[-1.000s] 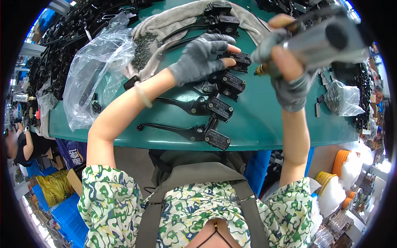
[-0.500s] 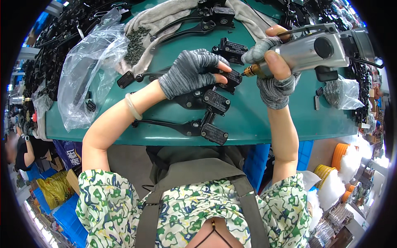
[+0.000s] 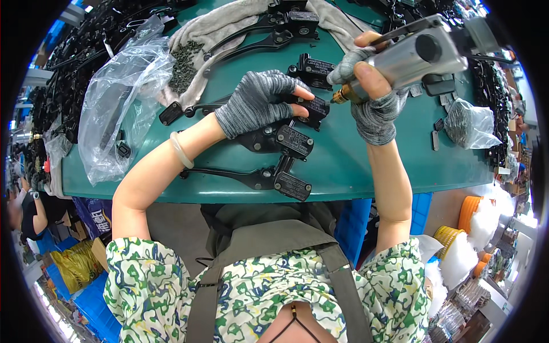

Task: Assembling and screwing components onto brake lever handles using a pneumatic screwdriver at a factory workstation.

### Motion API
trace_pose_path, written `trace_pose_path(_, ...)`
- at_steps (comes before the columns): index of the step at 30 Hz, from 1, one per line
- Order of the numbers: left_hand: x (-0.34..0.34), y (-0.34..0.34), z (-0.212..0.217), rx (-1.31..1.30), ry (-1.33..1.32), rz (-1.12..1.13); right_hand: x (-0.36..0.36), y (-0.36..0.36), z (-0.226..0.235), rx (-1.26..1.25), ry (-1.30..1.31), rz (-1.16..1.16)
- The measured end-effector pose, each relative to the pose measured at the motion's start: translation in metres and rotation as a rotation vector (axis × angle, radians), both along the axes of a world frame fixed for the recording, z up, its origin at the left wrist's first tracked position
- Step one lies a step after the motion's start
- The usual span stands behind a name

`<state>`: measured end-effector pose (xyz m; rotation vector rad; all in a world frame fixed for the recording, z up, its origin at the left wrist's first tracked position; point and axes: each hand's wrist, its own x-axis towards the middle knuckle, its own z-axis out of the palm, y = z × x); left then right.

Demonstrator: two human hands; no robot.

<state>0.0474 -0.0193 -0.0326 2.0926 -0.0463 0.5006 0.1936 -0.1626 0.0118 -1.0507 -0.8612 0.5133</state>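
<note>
My left hand (image 3: 257,104), in a grey fingerless glove, pinches a black brake lever master cylinder (image 3: 313,108) with thumb and fingertips at its lid. The right hand (image 3: 374,94), gloved the same way, is wrapped round a silver power screwdriver (image 3: 417,56). Its brass-coloured nose points left, right beside the lid's right edge; whether the bit touches a screw I cannot tell. Nearer to me lie two more lever assemblies, one with its lidded reservoir (image 3: 294,142) and the other with its reservoir (image 3: 293,186) by the table edge. Another reservoir (image 3: 315,70) sits just beyond.
Small dark screws (image 3: 186,66) lie heaped on a grey cloth (image 3: 229,23) at the back left. A clear plastic bag (image 3: 117,108) covers the left side; a loose black lid (image 3: 171,113) lies beside it. Bagged parts (image 3: 470,126) rest on the green table (image 3: 394,177) at right.
The screwdriver's rear end has swung up and away from me, while its nose stays beside the lid. My left hand keeps its grip on the master cylinder.
</note>
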Motion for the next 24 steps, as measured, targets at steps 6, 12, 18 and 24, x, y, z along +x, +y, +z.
trace_pose_path(6, -0.001, 0.000, -0.001, -0.013, 0.023, 0.000, 0.001, 0.000, 0.003, 0.068, 0.013, -0.014)
trace_pose_path(12, 0.000, 0.002, -0.004, 0.008, -0.012, -0.006, 0.003, 0.003, 0.002, 0.172, 0.100, 0.088)
trace_pose_path(18, -0.001, 0.001, -0.004, 0.008, -0.003, 0.004, 0.003, 0.005, -0.004, 0.123, 0.102, 0.107)
trace_pose_path(24, 0.000, 0.002, -0.002, -0.006, 0.004, 0.002, 0.004, 0.006, -0.001, 0.091, 0.071, 0.075)
